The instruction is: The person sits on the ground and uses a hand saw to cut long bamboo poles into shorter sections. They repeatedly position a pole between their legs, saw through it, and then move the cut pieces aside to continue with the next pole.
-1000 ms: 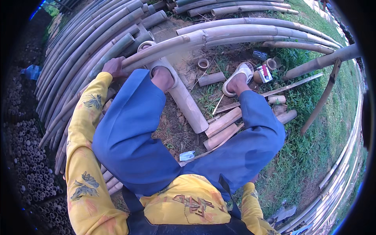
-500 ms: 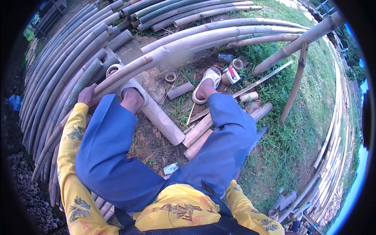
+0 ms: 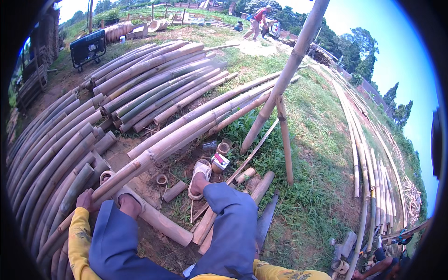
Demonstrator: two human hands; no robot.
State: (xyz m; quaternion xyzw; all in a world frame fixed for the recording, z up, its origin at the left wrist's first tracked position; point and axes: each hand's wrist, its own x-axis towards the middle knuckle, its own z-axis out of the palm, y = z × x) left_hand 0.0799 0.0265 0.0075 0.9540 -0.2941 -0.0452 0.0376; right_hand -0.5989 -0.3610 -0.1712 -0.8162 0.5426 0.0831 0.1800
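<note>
The left hand has its grip closed around a long bamboo pole, with the fingers wrapped over it near the person's left leg. The pole slants from the near left toward the far right, passing over a thick bamboo section that lies on the ground. The left foot, in a pale sandal, is at this section, just beside the held pole.

The right hand is hidden behind the right leg, so I cannot tell how far open its grip is or what it holds. A flat grey blade shows just right of that leg, its near end hidden.

The right foot stands on the ground, with a short bamboo piece and a bamboo ring to its left. A white and red box is just right of it, and a hollow bamboo piece lies slightly farther off.

A slanting post stands to the right, a thinner stake beside it. Bamboo stacks fill the left side. In the far left stands a black wheeled machine; a person in a red top bends forward at the far side.
</note>
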